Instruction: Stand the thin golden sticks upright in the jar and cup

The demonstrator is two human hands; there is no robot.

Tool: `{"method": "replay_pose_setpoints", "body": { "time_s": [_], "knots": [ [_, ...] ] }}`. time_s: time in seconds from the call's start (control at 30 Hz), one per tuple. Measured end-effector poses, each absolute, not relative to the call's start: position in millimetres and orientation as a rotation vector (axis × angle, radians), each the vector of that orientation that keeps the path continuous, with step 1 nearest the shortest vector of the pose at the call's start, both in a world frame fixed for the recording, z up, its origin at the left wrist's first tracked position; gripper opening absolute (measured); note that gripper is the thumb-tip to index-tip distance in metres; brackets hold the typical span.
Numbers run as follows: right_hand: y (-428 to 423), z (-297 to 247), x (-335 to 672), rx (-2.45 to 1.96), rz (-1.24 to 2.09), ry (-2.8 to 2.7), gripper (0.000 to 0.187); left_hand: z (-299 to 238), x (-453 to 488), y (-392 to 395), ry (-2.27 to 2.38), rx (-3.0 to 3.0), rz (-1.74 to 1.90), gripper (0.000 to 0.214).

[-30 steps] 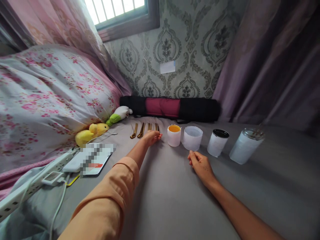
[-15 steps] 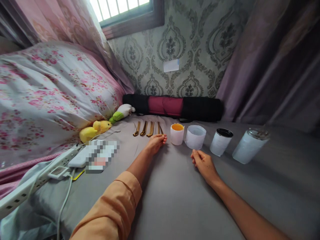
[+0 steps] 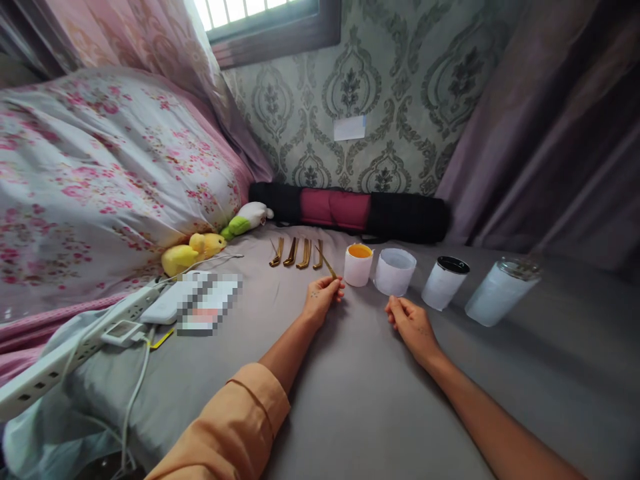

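My left hand (image 3: pixel 325 299) pinches one end of a thin gold-coloured stick (image 3: pixel 326 261), which slants up and away to the left. Beyond it, several bunches of gold-coloured bent sticks (image 3: pixel 303 255) lie in a row on the grey sheet. Just right of the left hand stands a small white-wrapped cup with an orange inside (image 3: pixel 358 270). My right hand (image 3: pixel 409 323) is loosely closed, with nothing visible in it. It rests in front of a wider white-wrapped cup (image 3: pixel 395 277), apart from it.
Farther right stand a white-wrapped can with a dark inside (image 3: pixel 444 288) and a taller wrapped jar (image 3: pixel 500 293). A black and maroon roll (image 3: pixel 335 208) lies along the wall. Plush toys (image 3: pixel 193 253), a power strip (image 3: pixel 75 353) and cables are on the left.
My left hand has drawn back toward me and slightly right, and the thin gold-coloured stick now shows raised in its fingers. The right hand has barely moved. The view has shifted slightly.
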State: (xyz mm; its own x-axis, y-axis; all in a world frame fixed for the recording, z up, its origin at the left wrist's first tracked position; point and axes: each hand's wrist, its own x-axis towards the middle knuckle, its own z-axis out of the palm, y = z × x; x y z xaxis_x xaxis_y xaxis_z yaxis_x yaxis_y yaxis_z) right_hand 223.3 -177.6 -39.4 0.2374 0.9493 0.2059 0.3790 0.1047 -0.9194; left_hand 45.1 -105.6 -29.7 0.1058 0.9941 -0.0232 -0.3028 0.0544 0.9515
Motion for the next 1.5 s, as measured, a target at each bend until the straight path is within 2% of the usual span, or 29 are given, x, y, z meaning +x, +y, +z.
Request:
{"method": "replay_pose_setpoints", "body": {
  "time_s": [0.33,0.6,0.8,1.5],
  "knots": [
    [-181.0,-35.9,221.9,-1.486,0.730,-1.300,0.041,-29.6,49.7,-127.4,0.944,1.345,1.391,0.030],
    [-183.8,-32.4,221.0,-1.475,0.737,-1.294,0.040,-29.5,51.5,-141.0,0.912,1.950,1.407,0.025],
    [-185.0,-31.6,221.2,-1.446,0.739,-1.295,0.038,-29.8,53.6,-146.2,0.819,2.178,1.396,0.025],
    [-195.7,-22.0,213.2,-1.318,0.805,-1.204,0.022,-25.9,51.5,-159.9,0.677,2.757,0.993,0.033]
  ]
}}
